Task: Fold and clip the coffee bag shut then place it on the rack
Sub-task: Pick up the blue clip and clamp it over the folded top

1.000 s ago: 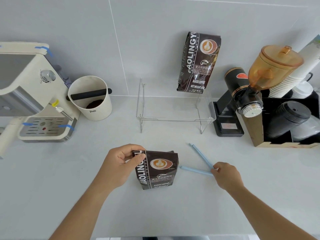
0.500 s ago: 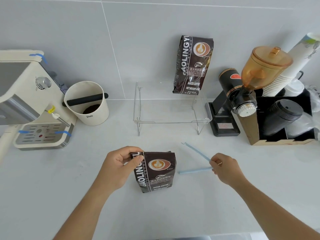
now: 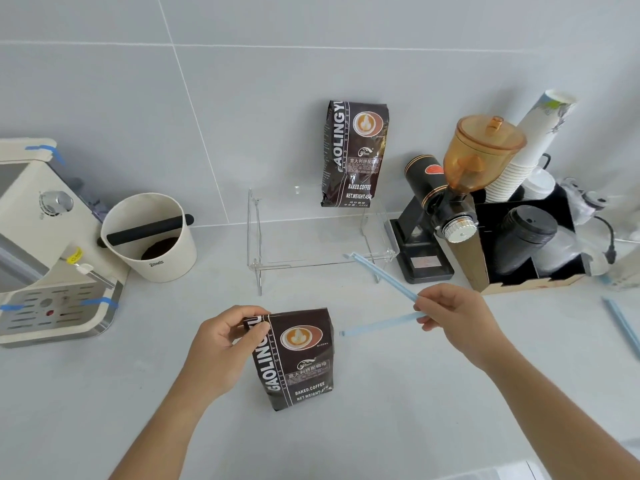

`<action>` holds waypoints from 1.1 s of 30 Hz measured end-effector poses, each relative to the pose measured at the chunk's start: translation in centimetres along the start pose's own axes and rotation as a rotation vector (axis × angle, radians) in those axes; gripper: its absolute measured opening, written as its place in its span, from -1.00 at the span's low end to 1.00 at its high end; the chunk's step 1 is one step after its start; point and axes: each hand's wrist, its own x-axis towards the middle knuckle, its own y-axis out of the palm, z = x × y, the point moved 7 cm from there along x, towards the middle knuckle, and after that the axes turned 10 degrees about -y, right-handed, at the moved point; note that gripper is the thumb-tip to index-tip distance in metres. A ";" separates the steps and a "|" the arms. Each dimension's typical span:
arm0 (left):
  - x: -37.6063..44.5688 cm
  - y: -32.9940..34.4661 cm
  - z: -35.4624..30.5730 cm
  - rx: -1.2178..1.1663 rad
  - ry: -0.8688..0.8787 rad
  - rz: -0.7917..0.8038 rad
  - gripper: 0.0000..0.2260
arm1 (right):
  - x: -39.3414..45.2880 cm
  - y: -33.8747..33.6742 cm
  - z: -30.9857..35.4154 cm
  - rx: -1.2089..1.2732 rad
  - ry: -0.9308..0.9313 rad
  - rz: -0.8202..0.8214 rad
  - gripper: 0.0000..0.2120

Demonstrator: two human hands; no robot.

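On counter — "GAOLINGYU" coffee bag (image 3: 298, 358), left hand (image 3: 221, 344) pinching top.

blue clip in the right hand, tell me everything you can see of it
The pale blue plastic sealing clip is a long, thin hinged bar, open in a V. One arm points up toward the clear acrylic rack, the other toward the dark brown coffee bag. The right hand pinches its hinged end above the counter; it touches nothing else.
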 end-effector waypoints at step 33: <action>-1.6 -0.6 1.0 -0.205 -0.076 -0.177 -0.81 | -1.9 11.8 6.2 0.156 0.007 0.471 -0.87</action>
